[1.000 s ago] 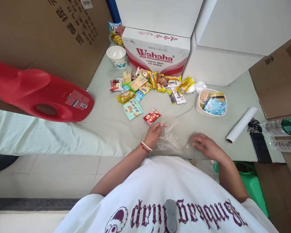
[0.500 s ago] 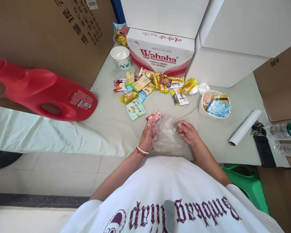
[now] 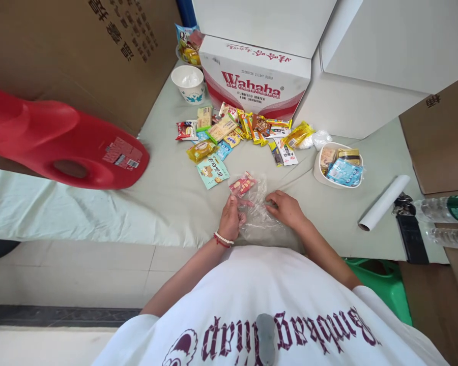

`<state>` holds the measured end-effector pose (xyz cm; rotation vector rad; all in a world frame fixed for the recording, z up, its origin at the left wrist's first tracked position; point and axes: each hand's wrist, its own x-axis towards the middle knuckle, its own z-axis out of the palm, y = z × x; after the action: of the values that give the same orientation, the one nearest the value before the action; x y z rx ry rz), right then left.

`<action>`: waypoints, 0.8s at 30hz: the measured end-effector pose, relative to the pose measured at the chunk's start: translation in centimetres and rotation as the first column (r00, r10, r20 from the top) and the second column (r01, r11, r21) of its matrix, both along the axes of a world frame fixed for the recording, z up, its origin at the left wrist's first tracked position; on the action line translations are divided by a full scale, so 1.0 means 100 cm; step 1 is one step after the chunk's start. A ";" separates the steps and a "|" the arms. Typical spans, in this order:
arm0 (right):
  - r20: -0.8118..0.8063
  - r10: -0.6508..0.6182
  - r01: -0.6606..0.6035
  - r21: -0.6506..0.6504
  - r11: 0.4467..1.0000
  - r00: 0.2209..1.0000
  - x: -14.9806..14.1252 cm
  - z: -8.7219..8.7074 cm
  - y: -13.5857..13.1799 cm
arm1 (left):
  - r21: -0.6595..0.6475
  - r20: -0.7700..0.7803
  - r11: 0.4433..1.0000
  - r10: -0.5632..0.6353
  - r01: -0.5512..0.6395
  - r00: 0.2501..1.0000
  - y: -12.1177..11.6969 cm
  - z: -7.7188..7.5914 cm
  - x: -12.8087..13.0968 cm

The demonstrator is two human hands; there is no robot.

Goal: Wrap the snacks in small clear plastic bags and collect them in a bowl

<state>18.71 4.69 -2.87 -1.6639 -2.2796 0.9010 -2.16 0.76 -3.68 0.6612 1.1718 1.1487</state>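
Note:
A clear plastic bag (image 3: 257, 216) lies crumpled between my hands at the table's front edge. My left hand (image 3: 231, 216) is closed on the bag's left side, thumb up. My right hand (image 3: 285, 207) is at the bag's right side, fingers bent and apart, its fingertips by the film. Just beyond my left hand sits a small red snack packet (image 3: 243, 184); I cannot tell whether it is inside the bag or against it. A pale green snack packet (image 3: 212, 171) lies farther left, beside a pile of wrapped snacks (image 3: 223, 128).
A paper cup (image 3: 190, 84) stands near the Wahaha carton (image 3: 255, 81). On the right are a white tub (image 3: 318, 175) of snacks, a white roll (image 3: 384, 203), keys, a black phone (image 3: 412, 239) and plastic bottles. A red jug (image 3: 72, 145) is at left.
My right hand has moved left towards my left hand, and its fingers have loosened from a curl. The bag is more bunched up. My left hand has barely moved.

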 end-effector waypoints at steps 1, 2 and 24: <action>-0.035 0.002 -0.002 -0.005 1.000 0.999 0.000 0.001 0.000 | 0.004 -0.009 1.000 -0.004 0.004 1.000 -0.001 0.000 -0.001; -0.096 -0.012 0.010 -0.019 1.000 0.995 0.001 0.002 0.000 | 0.010 -0.008 1.000 -0.015 0.015 1.000 -0.002 0.001 -0.001; -0.570 -0.613 0.562 -0.292 0.774 0.548 0.071 0.013 -0.020 | 0.306 -0.785 0.950 0.285 -0.056 0.550 -0.003 -0.007 0.005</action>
<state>25.85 2.70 -1.59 -1.6272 -1.1167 1.1398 -1.69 0.50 -4.33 1.4120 1.9461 1.1805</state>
